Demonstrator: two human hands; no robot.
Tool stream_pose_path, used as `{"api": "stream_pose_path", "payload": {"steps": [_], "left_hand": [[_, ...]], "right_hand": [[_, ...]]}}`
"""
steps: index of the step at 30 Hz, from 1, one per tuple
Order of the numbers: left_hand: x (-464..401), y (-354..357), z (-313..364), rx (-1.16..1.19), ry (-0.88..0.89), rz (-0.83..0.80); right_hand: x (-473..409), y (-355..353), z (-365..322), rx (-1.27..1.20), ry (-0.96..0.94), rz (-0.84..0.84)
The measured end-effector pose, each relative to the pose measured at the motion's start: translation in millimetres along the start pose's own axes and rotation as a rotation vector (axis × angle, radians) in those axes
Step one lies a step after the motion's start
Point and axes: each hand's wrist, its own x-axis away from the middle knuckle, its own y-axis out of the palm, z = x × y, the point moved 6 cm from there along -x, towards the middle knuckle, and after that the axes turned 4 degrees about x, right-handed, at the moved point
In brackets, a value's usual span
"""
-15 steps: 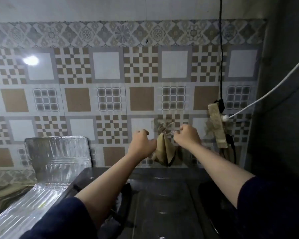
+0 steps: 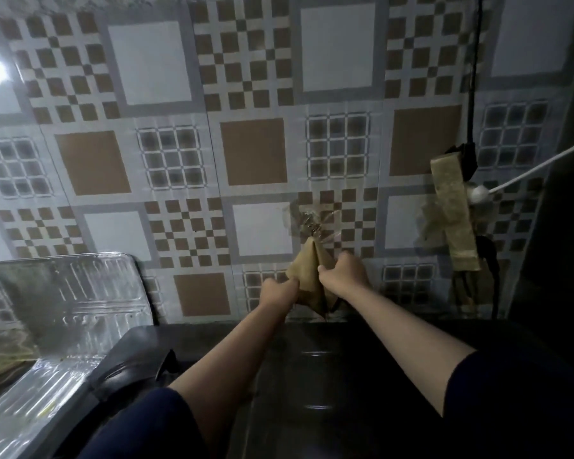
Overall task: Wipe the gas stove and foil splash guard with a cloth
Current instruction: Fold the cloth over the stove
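Two hands (image 2: 279, 291) (image 2: 343, 276) gripping tan cloth (image 2: 307, 260) hung at the wall hook (image 2: 312, 225)

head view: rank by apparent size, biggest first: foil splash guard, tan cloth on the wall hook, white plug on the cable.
1. foil splash guard, by far the largest, and part of it runs nearer the camera
2. tan cloth, gripped by the left hand and the right hand
3. white plug, smallest

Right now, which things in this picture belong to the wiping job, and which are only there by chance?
For the job:
- cloth hanging from the wall hook, held by left hand and right hand
- foil splash guard
- dark stove top

Only there:
- black cable
- white cable
- taped strip
- tiled wall
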Motion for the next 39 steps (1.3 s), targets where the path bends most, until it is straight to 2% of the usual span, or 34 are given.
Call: {"api": "stream_pose_path", "payload": {"steps": [5, 7, 9, 11, 15, 24, 28, 30, 34, 36, 39], "left_hand": [[-20.9, 15.1, -1.6, 0.235, -0.169, -0.072], [-23.7, 19.8, -1.4, 0.323, -0.213, -0.112], [-22.0, 21.2, -1.3, 0.38, -0.237, -0.14], [-21.2, 20.2, 0.6, 0.432, -0.227, -0.174], [-14.5, 9.1, 14.8, 0.39, -0.118, -0.201], [25.1, -44.0, 79.0, 0.336, 0.204, -0.09], [48.8, -70.9, 103.5, 0.236, 0.249, -0.053], [68.6, -78.9, 113.1, 0.052, 0.251, -0.146], [117.1, -77.7, 125.4, -0.355, 0.251, -0.461], [136.6, -75.5, 130.3, -0.363, 0.292, -0.587], [150.7, -78.7, 130.6, -0.203, 0.268, -0.663]], "right_hand": [[-4.9, 19.1, 18.0, -0.435, 0.267, -0.039], [-4.6, 20.1, 20.9, -0.635, 0.336, -0.049], [-3.7, 17.5, 19.9, -0.72, 0.361, -0.075], [-3.9, 12.2, 16.9, -0.678, 0.333, -0.1], [-3.9, -9.6, 6.0, -0.568, 0.191, -0.114], [20.2, -85.7, -37.5, -0.541, -0.108, -0.025], [41.7, -112.5, -58.4, -0.572, -0.173, -0.028], [56.9, -126.1, -70.8, -0.574, -0.237, -0.063], [84.6, -143.1, -95.4, -0.484, -0.379, -0.216], [97.7, -148.1, -103.2, -0.474, -0.407, -0.296], [114.5, -153.8, -110.8, -0.489, -0.439, -0.362]]}}
